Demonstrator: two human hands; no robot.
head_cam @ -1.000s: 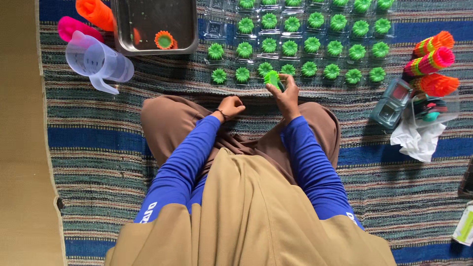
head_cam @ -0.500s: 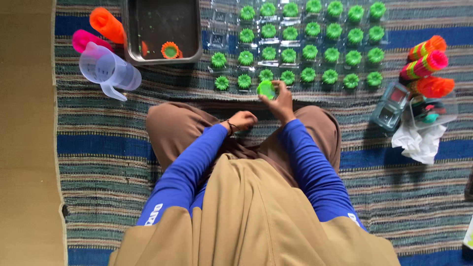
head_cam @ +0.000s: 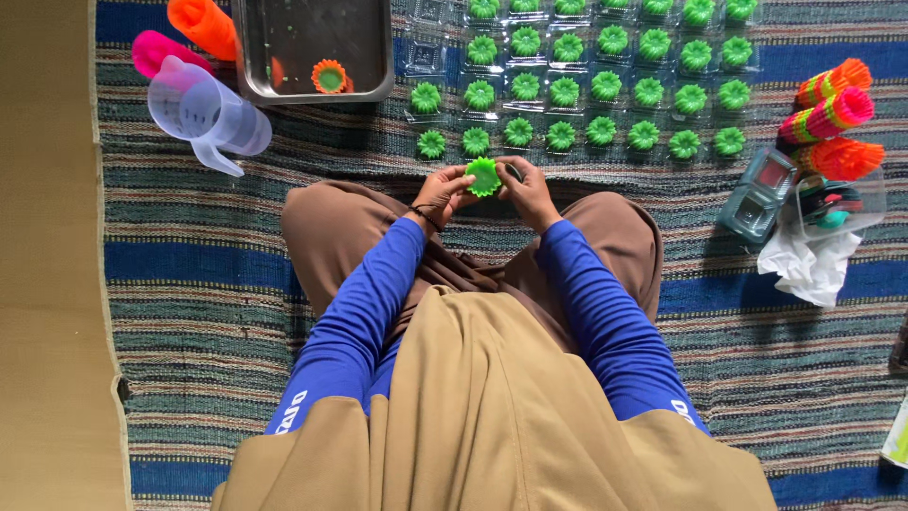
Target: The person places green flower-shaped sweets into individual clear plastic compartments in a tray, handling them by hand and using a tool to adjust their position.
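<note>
I sit cross-legged on a striped mat. My left hand (head_cam: 441, 193) and my right hand (head_cam: 528, 192) meet in front of my knees, and both pinch one green fluted cup (head_cam: 484, 176) between their fingertips. Just beyond them lie rows of several green fluted cups (head_cam: 562, 95), each in a clear plastic pocket. A metal tray (head_cam: 312, 47) at the upper left holds one orange-rimmed cup (head_cam: 330, 77) with green filling.
A clear measuring jug (head_cam: 210, 114) lies beside the tray, with pink (head_cam: 156, 52) and orange (head_cam: 203, 24) stacked moulds behind it. At the right are stacks of coloured cups (head_cam: 832, 118), clear plastic containers (head_cam: 761, 194) and a white crumpled cloth (head_cam: 809, 265).
My right hand drew the green cup back from the rows toward my lap. My left hand rose off my knee and took hold of the cup too.
</note>
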